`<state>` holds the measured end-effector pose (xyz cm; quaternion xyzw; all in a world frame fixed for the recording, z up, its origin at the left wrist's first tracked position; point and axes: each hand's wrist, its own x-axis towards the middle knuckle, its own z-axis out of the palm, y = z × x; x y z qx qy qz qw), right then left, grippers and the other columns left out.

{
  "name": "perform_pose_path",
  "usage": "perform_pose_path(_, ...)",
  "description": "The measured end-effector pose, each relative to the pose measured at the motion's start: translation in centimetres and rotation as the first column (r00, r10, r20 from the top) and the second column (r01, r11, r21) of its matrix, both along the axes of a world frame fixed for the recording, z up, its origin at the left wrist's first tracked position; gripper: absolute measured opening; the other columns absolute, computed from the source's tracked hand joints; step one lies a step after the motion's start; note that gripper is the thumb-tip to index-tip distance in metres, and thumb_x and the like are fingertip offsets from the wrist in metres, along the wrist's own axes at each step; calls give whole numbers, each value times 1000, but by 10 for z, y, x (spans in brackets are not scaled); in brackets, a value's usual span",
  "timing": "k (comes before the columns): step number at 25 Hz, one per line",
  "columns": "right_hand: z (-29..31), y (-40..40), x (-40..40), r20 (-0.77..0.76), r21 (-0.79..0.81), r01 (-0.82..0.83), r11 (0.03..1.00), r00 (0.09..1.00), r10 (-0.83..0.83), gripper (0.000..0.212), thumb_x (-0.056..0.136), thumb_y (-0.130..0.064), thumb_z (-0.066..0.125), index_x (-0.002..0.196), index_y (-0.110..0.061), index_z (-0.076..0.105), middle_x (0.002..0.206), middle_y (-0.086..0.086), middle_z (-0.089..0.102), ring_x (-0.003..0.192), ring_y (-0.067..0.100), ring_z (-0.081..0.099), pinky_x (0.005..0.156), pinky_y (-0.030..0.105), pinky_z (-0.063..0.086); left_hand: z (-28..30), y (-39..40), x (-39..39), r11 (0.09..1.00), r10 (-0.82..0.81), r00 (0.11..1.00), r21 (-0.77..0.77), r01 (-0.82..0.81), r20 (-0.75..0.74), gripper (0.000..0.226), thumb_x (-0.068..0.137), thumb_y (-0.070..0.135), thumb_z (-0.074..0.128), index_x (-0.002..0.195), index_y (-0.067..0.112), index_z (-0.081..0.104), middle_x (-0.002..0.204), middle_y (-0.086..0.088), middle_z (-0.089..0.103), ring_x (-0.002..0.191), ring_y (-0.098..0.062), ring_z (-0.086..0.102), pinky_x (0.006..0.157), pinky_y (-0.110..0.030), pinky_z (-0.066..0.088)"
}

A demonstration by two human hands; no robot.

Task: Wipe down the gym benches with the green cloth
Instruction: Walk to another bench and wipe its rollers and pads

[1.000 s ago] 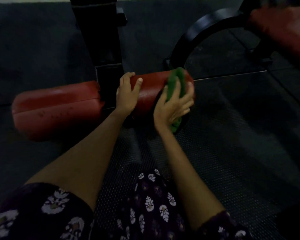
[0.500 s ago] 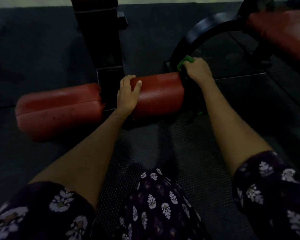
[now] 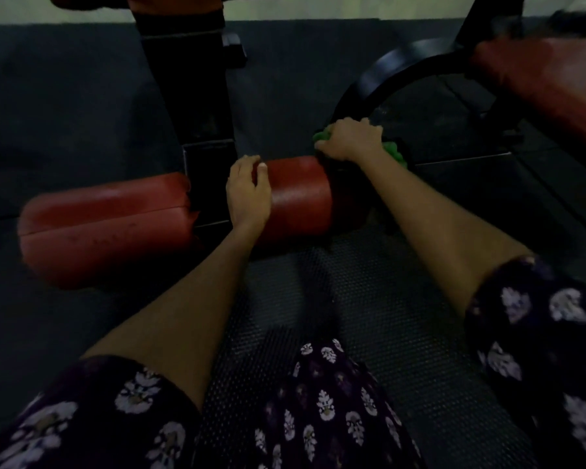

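Two red padded rollers sit on a black post low over the floor. My left hand (image 3: 249, 194) rests on the inner end of the right roller (image 3: 298, 194), fingers laid over its top. My right hand (image 3: 351, 140) grips the green cloth (image 3: 394, 154) at the far outer end of that roller, where a black curved frame bar (image 3: 386, 69) comes down. Most of the cloth is hidden under the hand; green shows at both sides of it. The left roller (image 3: 105, 221) lies untouched.
A black upright post (image 3: 190, 82) stands between the rollers. A red bench pad (image 3: 548, 86) on a black frame is at the upper right. Dark textured rubber matting (image 3: 369, 299) covers the floor. My patterned clothing fills the bottom edge.
My right hand has carried the cloth from the front face of the right roller round its outer end to the far side. The left hand has stayed on the roller.
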<state>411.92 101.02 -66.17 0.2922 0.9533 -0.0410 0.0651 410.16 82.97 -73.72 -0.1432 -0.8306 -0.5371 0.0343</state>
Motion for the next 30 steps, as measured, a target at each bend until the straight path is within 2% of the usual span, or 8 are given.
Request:
perform_pose_path(2,-4,16,-12,59,-135,20,991,998,-12,64,80,-56,44,132,-19,51,138,11,49,124,37,44,103,48,36,-2,-1,1,1000,-19,1000,18,19,-1,31,99,20,44,124,7,57,136,-8,49,126,-17,43,102,-15,26)
perform_pose_path(5,-7,19,2,-193,-194,103,976,971,-141,58,85,-56,45,131,-21,53,135,12,50,121,36,47,99,44,39,-2,2,-1,997,-1,999,74,4,-40,28,98,18,46,120,6,60,130,-8,53,122,-16,47,98,-13,28)
perform_pose_path(10,-55,-55,87,-494,239,50,970,866,77,53,91,-53,40,140,-34,41,147,5,37,128,36,36,96,61,26,-7,2,3,996,1,999,86,3,-45,29,97,18,46,119,6,61,131,-9,53,124,-19,47,106,-22,30)
perform_pose_path(16,-37,-7,58,-463,-148,93,985,873,-152,52,93,-56,37,136,-29,44,140,7,44,123,33,41,99,50,33,-10,4,3,992,-65,951,-119,29,-303,44,94,31,36,117,7,65,131,-8,57,134,-27,39,116,-36,15)
perform_pose_path(18,-25,24,36,-462,-583,5,812,820,-337,47,93,-49,46,132,-23,51,129,8,53,120,30,50,97,38,42,-11,4,1,993,-67,943,-113,32,-326,49,93,34,32,115,6,66,124,-9,62,129,-28,45,115,-37,22)
perform_pose_path(20,-24,37,40,-337,-895,-72,439,755,-562,45,94,-41,50,133,-18,51,117,3,60,109,22,59,84,26,48,-14,2,-1,996,-53,942,-92,23,-332,47,93,31,34,114,4,67,121,-10,64,126,-28,48,113,-39,27)
perform_pose_path(24,-58,40,73,-134,-990,-61,131,718,-683,49,94,-47,47,131,-15,55,107,4,65,99,23,63,75,25,51,-15,6,-2,998,-46,933,-65,24,-357,36,94,20,41,111,2,68,117,-12,66,122,-29,51,110,-42,32)
perform_pose_path(30,-81,20,101,-320,-941,-82,327,528,-787,36,96,-34,50,131,-24,53,106,-3,60,99,15,59,91,32,49,-14,12,-4,998,-37,943,-67,16,-330,31,93,16,45,109,3,68,117,-11,64,120,-27,50,107,-25,29)
